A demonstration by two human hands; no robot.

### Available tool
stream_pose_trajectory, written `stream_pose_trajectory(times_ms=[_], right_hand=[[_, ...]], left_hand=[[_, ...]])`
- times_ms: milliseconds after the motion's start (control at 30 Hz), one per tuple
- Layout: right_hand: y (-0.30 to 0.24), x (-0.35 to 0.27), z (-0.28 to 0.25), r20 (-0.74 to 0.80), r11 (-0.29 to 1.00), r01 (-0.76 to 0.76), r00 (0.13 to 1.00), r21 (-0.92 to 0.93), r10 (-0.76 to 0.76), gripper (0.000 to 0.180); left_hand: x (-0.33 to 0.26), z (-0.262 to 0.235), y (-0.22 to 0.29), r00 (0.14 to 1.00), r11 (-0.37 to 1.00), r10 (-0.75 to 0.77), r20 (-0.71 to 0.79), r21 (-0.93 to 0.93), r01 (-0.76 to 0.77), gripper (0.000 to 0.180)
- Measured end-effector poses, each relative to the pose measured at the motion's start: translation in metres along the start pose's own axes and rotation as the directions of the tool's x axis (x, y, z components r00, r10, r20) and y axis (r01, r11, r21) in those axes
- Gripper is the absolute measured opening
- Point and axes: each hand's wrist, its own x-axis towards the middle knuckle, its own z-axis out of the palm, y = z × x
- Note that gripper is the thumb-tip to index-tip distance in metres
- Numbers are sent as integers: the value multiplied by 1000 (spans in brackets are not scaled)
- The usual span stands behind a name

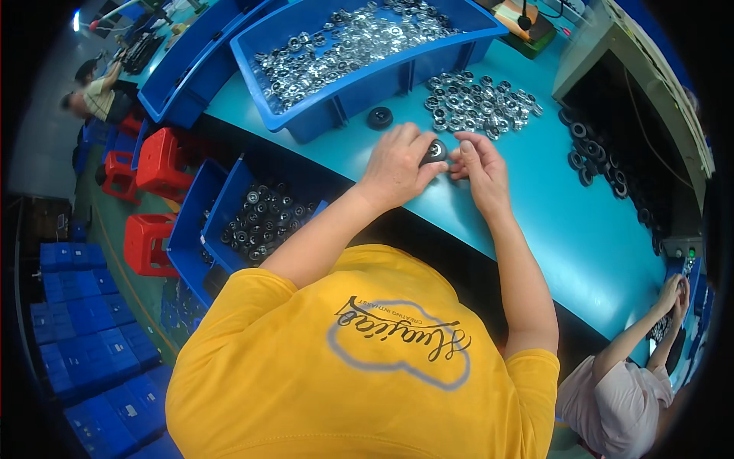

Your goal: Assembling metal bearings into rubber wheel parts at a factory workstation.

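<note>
In the head camera's view, a worker's left hand (396,164) grips a black wheel (433,151) just inside the near edge of a blue-green tabletop (550,214), thumb along the lower rim, metal hub facing up. The right hand (480,170) is poised at the wheel's other side, thumb and fingers loosely curled; whether they touch the rim or pinch a small part cannot be told.

A large blue bin (375,90) of silver parts stands at the tabletop's left-hand end, a lone dark disc (380,117) just beside it. More loose silver pieces (482,103) lie beyond the hands, and dark rings (592,148) gather along the tabletop's right-hand side by a pale housing (587,55). Below the near edge, a blue crate (222,195) holds black wheels with silver centres.

The step in hand looks like two-handed work at the hub. It would likely go best with the left grip firm on the rim, the thumb clear of the metal centre, and the right fingertips bearing evenly around it; one-sided pressure could tip the wheel. Working farther in from the near edge should leave any dropped piece on the tabletop.
</note>
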Motion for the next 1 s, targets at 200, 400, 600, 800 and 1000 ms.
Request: stream_pose_trajectory(times_ms=[200,400,600,800,1000], right_hand=[[-4,2,-5,-68,980,43,996,-195,-57,22],[-7,2,-4,-123,979,43,990,-200,-69,20],[-3,0,-1,-116,958,9,992,-287,-44,18],[-4,-1,0,-105,950,-7,994,-313,-27,16],[-7,-2,1,-96,952,-12,995,-307,-18,14]], left_hand=[[-21,-33,-28,990,942,-142,17,311,130,48],[-26,-29,-41,975,944,-170,-140,260,202,45],[-1,-12,-41,940,842,-299,-165,418,341,34],[13,-15,-32,904,788,-400,-149,449,422,20],[-1,-14,-46,937,828,-312,-156,440,349,14]])
